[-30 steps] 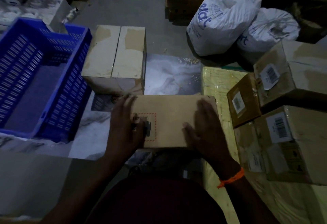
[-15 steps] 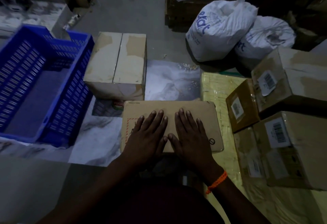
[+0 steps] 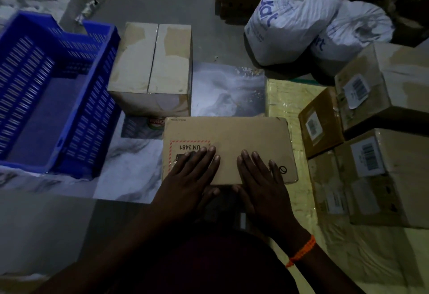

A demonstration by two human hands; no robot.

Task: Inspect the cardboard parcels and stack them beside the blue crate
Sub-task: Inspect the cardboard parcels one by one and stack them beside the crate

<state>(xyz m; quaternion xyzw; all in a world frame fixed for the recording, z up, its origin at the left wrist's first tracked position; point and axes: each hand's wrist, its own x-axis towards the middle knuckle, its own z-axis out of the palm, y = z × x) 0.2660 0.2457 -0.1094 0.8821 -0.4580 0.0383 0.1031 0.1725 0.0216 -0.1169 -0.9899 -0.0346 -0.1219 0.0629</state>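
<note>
Left hand (image 3: 189, 179) flat, fingers straight, on flat brown cardboard parcel (image 3: 232, 136), hiding part of its red-bordered label (image 3: 185, 146) | right hand (image 3: 261, 184) flat alongside | parcel's support lost in shadow | far edge near pale taped cardboard box (image 3: 151, 61), contact unclear | box beside blue slotted plastic crate (image 3: 58, 99) | bare marbled sheet (image 3: 130, 170) between parcel and crate

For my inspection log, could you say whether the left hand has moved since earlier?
Yes: the left hand has slid right, away from the blue crate, from the parcel's left edge toward its middle.
</note>
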